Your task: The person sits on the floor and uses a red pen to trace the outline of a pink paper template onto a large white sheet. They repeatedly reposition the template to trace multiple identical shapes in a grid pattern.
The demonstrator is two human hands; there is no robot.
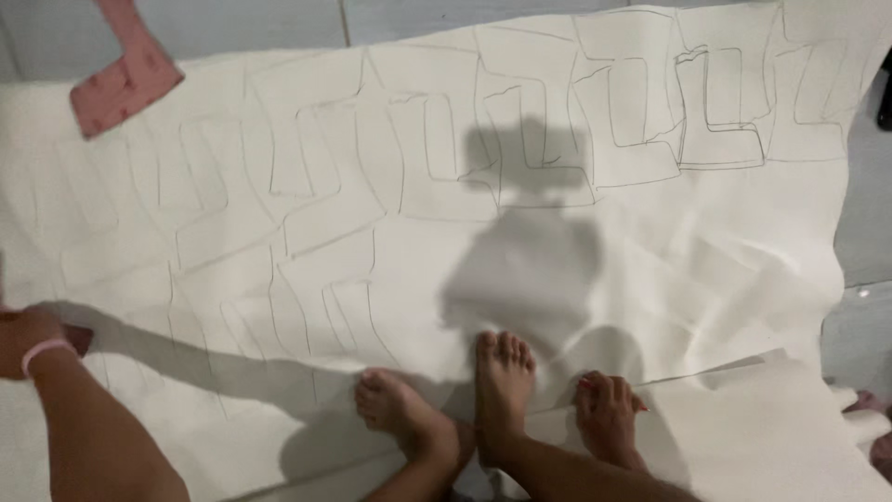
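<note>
A large white sheet (520, 242) lies spread on the floor, marked with several pencilled L-shaped outlines. My right hand (609, 414) is at the bottom centre, fingers curled over the edge of a folded-over flap (743, 409) of the sheet. My left hand (23, 339), with a pale band at the wrist, rests at the sheet's far left edge and is partly cut off by the frame. A small dark red thing (80, 338) sits against it, and I cannot tell if the hand holds it. My two bare feet (502, 381) rest crossed on the sheet between the hands.
A pink L-shaped template (121, 79) lies at the top left, half on the sheet and half on the grey tiled floor (260, 23). Bare floor also shows along the right side (864, 232). My shadow falls across the sheet's middle.
</note>
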